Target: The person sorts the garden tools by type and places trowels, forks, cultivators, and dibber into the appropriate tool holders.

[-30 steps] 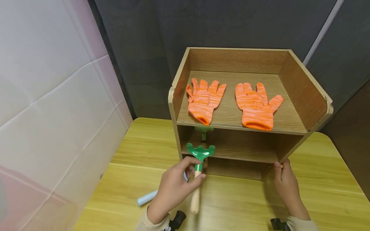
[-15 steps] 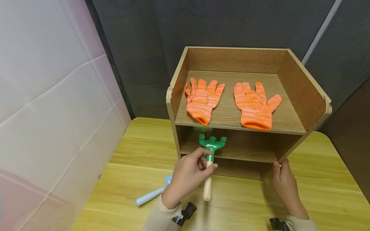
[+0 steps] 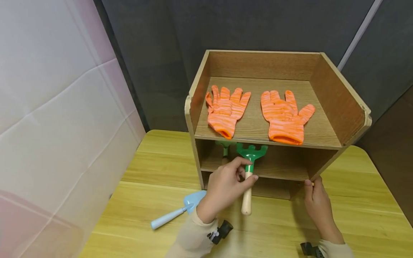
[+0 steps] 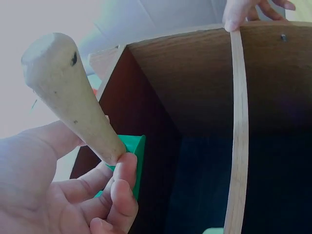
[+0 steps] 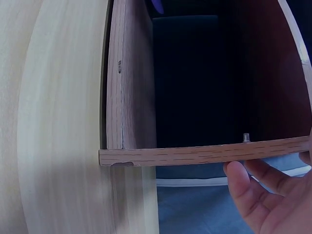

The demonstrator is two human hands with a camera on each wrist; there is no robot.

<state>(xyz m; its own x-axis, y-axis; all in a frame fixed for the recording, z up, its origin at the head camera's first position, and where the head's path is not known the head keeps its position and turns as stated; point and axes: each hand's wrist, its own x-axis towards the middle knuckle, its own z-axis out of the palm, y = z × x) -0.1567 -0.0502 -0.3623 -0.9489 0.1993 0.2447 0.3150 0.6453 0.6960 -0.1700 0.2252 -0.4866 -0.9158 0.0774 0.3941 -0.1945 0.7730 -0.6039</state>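
Observation:
My left hand holds a small hand rake by the neck, between thumb and fingers. Its green tined head points to the middle level of a small wooden shelf unit, just in front of the opening. The pale wooden handle fills the near part of the left wrist view. My right hand grips the front edge of the unit's right side panel, low down, thumb and fingers bent at the edge. Another green-headed tool stands inside the middle level at left, its lower part hidden by my left hand.
Two orange knitted gloves lie flat on the top level. A light blue trowel rests on the yellow wooden table, left of my left hand. A dark partition stands close behind the unit.
My left hand has moved right and forward with the hand rake, whose head now overlaps the middle level's opening. More of the blue trowel shows. My right hand stays at the side panel.

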